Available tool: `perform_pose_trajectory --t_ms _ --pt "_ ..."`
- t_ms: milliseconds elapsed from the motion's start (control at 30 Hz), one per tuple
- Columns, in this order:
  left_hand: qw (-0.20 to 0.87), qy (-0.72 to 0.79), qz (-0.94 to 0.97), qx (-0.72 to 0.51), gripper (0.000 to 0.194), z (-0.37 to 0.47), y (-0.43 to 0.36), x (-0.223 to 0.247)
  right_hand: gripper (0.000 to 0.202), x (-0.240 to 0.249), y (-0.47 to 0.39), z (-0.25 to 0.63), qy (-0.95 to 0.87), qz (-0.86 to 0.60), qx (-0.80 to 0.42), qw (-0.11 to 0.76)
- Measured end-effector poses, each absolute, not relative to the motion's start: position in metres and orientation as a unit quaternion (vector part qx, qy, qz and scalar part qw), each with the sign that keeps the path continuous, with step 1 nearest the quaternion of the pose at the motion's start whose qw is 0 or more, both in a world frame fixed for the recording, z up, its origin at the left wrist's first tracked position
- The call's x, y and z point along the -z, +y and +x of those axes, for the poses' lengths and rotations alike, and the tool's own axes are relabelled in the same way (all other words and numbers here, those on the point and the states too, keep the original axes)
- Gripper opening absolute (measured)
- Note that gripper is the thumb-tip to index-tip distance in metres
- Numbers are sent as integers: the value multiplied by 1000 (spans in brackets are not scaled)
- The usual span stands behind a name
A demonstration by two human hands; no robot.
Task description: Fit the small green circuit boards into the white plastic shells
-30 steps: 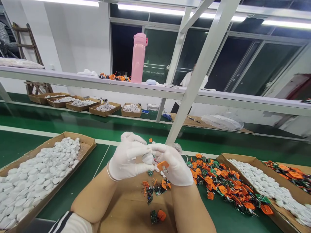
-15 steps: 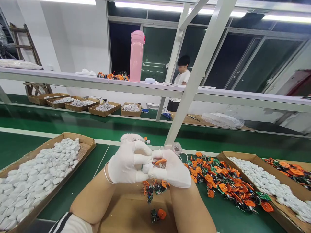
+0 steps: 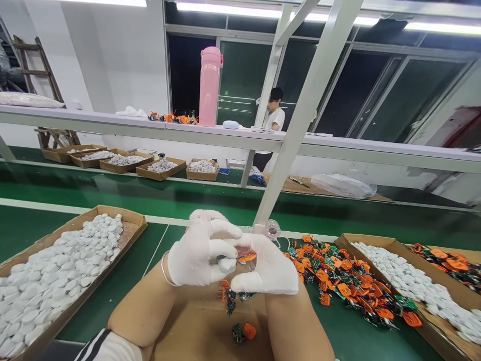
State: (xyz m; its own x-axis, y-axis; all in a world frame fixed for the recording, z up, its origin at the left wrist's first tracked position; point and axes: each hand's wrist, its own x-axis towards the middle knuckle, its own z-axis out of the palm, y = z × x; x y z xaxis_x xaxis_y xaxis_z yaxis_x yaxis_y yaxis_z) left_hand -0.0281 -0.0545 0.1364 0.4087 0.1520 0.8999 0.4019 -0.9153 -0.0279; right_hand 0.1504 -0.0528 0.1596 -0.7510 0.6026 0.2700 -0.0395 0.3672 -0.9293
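My left hand, in a white glove, is closed on a small white plastic cap, pinched between thumb and fingers. A dark part shows beside the cap. My right hand, gloved too, meets it from the right, with an orange plastic piece against its curled fingers. Its thumb sits lower, apart from the orange piece. How the orange piece and the cap are joined is hidden by the fingers. Below the hands, small circuit boards with orange pieces lie on a brown cardboard sheet.
A cardboard tray of white caps stands at left, another at right. Between my right arm and that tray spreads a heap of orange pieces with circuit boards. A slanted metal post rises ahead. Behind the shelf is a person.
My right thumb has moved down, away from the white cap and the orange piece. The left hand keeps its pinch. The person behind has shifted slightly left.
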Motion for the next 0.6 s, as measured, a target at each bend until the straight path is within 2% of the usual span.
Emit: perform_pose_trajectory --t_ms 167,300,467,600 --pt "103 -142 -837 518 11 -28 -54 -134 20 -150 -56 147 -733 -197 -568 319" --pt "26 -137 -818 558 11 -29 -52 -133 25 -149 -58 147 -721 -174 -562 366" --pt "-68 -112 -797 589 26 -30 -47 -130 23 -152 -56 152 -710 -148 -565 393" --pt "-90 -87 -795 593 34 -29 -45 -130 25 -148 -52 154 -718 -163 -543 404"
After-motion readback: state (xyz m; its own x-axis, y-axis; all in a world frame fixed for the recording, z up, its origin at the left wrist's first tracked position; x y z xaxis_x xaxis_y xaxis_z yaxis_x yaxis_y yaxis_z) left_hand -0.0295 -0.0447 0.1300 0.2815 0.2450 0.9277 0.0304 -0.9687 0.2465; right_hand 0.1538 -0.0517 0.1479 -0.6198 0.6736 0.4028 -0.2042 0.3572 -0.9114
